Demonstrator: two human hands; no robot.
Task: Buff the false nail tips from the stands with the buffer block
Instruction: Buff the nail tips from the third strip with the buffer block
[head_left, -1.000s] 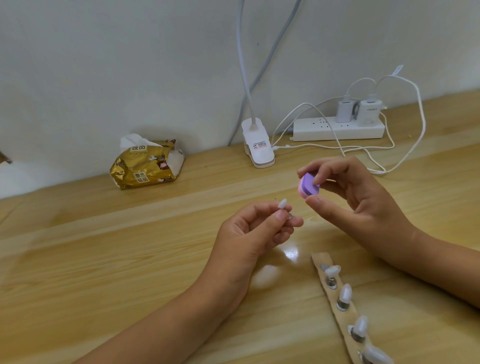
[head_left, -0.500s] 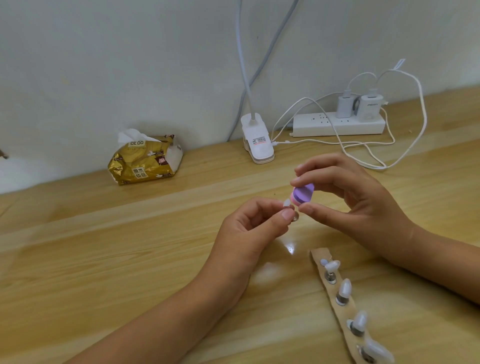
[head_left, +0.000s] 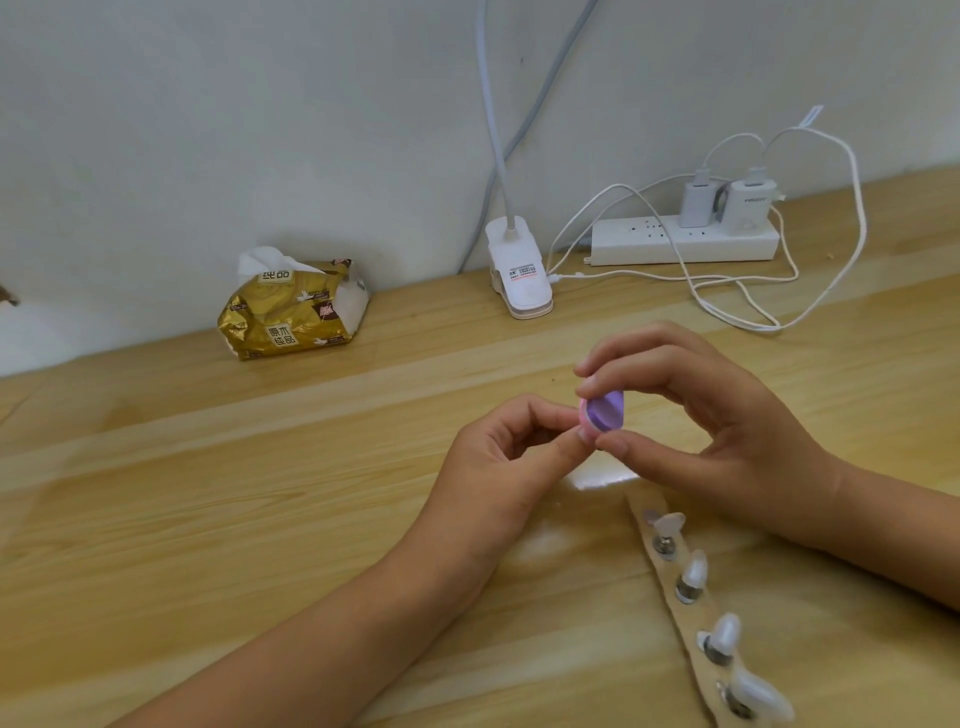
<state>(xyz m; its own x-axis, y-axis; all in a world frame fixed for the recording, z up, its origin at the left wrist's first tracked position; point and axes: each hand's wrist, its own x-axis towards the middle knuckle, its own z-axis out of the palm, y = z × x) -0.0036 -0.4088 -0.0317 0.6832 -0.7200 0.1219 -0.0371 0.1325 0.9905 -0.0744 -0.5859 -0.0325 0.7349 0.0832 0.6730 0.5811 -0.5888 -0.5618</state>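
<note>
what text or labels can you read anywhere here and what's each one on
"原木纯品" on the front of the gold foil tissue pack.
"纯品" upside down on the same pack's top.
Red and dark print on the white clip lamp base: too small to read.
Grey brand word on the right-hand white charger plug: too blurred to read.
No text on the purple and pink buffer block.

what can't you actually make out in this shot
Head view only:
- The nail tip pinched in the left hand: hidden behind the purple and pink buffer block held by the right hand, so contact cannot be confirmed.
- The tan strip of nail stands: cut off by the bottom edge.
- Print on the gold tissue pack: too small to read.
</note>
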